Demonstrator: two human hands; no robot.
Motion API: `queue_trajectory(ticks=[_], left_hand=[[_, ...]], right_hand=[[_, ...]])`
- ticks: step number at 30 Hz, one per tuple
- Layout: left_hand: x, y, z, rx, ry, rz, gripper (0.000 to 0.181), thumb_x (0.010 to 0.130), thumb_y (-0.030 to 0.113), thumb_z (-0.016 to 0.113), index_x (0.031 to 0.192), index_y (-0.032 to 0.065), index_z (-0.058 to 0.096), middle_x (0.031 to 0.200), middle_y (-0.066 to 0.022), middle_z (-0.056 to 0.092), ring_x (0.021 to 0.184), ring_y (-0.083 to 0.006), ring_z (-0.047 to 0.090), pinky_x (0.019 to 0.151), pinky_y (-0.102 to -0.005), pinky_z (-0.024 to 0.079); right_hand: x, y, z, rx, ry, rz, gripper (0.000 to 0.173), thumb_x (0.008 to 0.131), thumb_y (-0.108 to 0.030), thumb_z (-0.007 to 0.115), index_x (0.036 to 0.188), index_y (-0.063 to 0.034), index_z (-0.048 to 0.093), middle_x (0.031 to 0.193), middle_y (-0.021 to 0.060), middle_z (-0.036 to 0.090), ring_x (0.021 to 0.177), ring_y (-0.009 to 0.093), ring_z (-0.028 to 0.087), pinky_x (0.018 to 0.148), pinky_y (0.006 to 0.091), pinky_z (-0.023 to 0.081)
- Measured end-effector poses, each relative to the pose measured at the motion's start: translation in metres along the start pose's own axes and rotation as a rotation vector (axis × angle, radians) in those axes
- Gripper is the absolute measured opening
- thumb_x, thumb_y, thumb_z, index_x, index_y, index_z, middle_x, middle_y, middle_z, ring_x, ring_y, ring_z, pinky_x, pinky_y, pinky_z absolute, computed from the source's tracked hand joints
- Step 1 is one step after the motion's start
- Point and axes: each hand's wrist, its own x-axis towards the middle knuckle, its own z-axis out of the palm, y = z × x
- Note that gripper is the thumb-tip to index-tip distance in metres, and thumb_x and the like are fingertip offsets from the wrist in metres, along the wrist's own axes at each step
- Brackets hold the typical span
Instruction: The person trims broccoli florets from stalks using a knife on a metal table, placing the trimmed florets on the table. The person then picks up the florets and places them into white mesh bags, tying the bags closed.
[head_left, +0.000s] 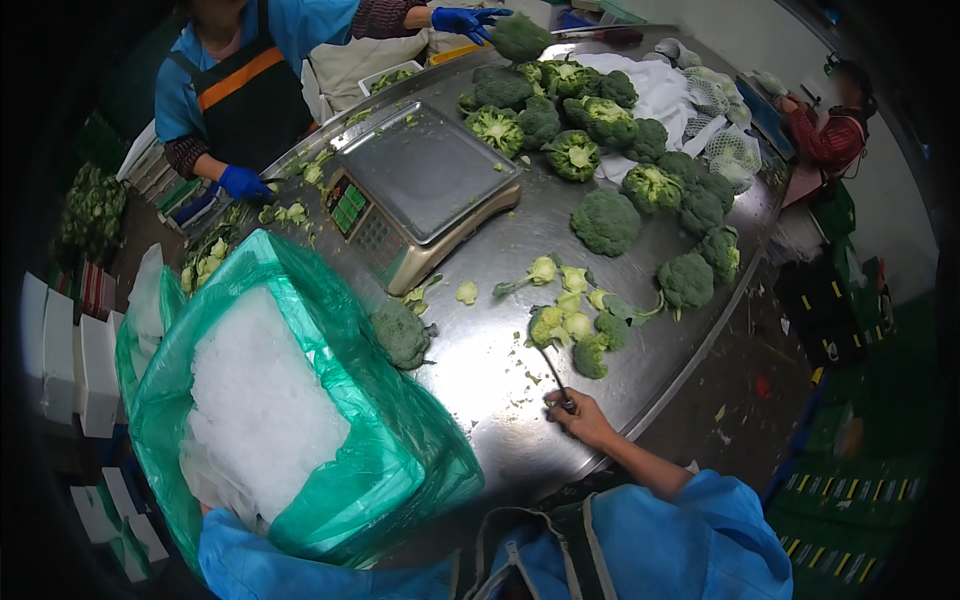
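Observation:
My right hand grips the handle of a knife with a thin dark blade over the steel table, near its edge. Just beyond the blade lie cut broccoli stem pieces and florets. My left hand is mostly hidden at the near left side of a green plastic bag filled with crushed ice; only a bit of wrist shows past the blue sleeve. One broccoli head rests against the bag's right side. Many more broccoli heads are spread over the far right of the table.
A weighing scale stands mid-table. Across from me, a co-worker in blue gloves has one hand at a broccoli head. White cloth and netted produce lie at the far right, near another person. White boxes stand left.

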Motion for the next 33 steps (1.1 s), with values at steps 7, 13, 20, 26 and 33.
queue_trajectory(ticks=[7,13,20,26,33], left_hand=[[0.025,-0.034,-0.033,0.018,0.132,-0.026,0.081,0.065,0.034,0.071,0.137,0.0275,0.036,0.125,-0.0221,0.048,0.1,-0.043,0.055,0.087,-0.0478,0.045],[-0.038,-0.026,-0.204,-0.568,0.43,0.343,0.086,0.068,0.034,0.078,0.139,0.0138,0.036,0.126,-0.0167,0.049,0.106,-0.0322,0.055,0.092,-0.0409,0.045],[-0.183,-0.004,-0.336,-1.479,0.175,0.347,0.07,0.088,0.029,0.058,0.146,0.011,0.023,0.14,-0.0139,0.037,0.124,-0.0278,0.045,0.093,-0.0382,0.046],[-0.337,0.111,-0.265,-1.853,-0.653,0.517,0.069,0.081,0.035,0.065,0.136,0.005,0.038,0.128,-0.0114,0.05,0.117,-0.0272,0.048,0.097,-0.0469,0.041],[-0.505,0.291,-0.247,-1.642,-1.105,0.071,0.079,0.063,0.0,0.069,0.135,0.0017,0.039,0.122,-0.0084,0.053,0.109,-0.0198,0.054,0.08,-0.0268,0.05]], right_hand=[[0.023,-0.009,0.018,-0.09,-0.148,-0.077,0.025,0.085,-0.01,0.062,0.109,-0.0016,0.057,0.071,0.0015,0.06,0.056,0.006,0.049,0.052,0.0239,0.039],[0.054,0.008,0.009,-0.145,-0.176,-0.309,0.032,0.083,-0.012,0.063,0.113,-0.0029,0.056,0.07,0.0015,0.057,0.054,0.007,0.048,0.051,0.0245,0.039],[0.12,-0.03,-0.006,0.007,-0.039,-0.207,0.063,0.08,-0.016,0.062,0.135,-0.0028,0.035,0.064,0.0031,0.05,0.043,0.011,0.046,0.039,0.0276,0.037],[0.075,-0.081,-0.032,0.262,-0.324,-0.095,0.053,0.088,-0.017,0.055,0.134,0.0007,0.034,0.085,0.0132,0.063,0.042,0.01,0.047,0.037,0.0242,0.039],[0.005,-0.07,-0.055,0.791,-0.694,0.09,0.038,0.094,-0.032,0.047,0.121,-0.0046,0.046,0.094,0.0077,0.059,0.046,0.011,0.047,0.042,0.0248,0.041]])
